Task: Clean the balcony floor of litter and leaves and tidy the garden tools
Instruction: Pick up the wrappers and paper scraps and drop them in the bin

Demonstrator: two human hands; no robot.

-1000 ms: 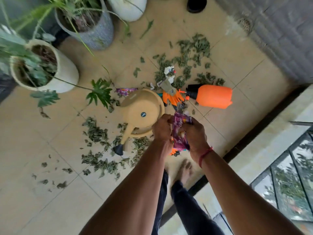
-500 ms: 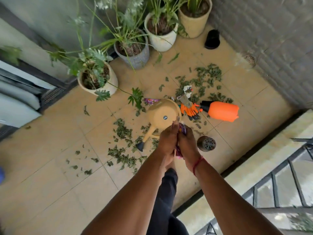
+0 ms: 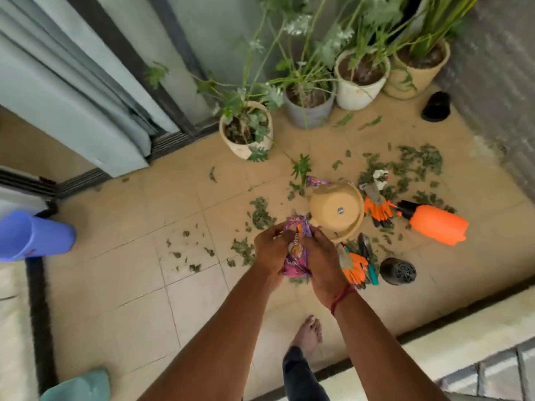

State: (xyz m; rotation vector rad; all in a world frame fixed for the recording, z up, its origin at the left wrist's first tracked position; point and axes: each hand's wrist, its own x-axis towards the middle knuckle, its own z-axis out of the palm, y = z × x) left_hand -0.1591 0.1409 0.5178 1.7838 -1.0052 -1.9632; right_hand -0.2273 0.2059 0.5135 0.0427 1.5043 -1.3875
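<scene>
My left hand (image 3: 272,251) and my right hand (image 3: 322,257) both grip a crumpled purple snack wrapper (image 3: 296,250) in front of me above the tiled floor. Behind my hands a tan watering can (image 3: 337,211) lies on its side. An orange spray bottle (image 3: 434,224) lies to the right. One orange glove (image 3: 377,208) lies between can and bottle, another orange glove (image 3: 354,266) near my right wrist beside some hand tools. Green leaves (image 3: 405,166) are scattered around them. A second purple wrapper (image 3: 315,180) peeks out behind the can.
Several potted plants (image 3: 246,131) line the back wall. A black pot (image 3: 398,272) lies at right, another black pot (image 3: 435,107) in the far corner. A blue bin (image 3: 31,235) stands at the left edge by the sliding door. My bare foot (image 3: 308,334) is below.
The view has pulled back and turned left, bringing the door and blue bin into sight. My hands still hold the wrapper and have squeezed it tighter together.
</scene>
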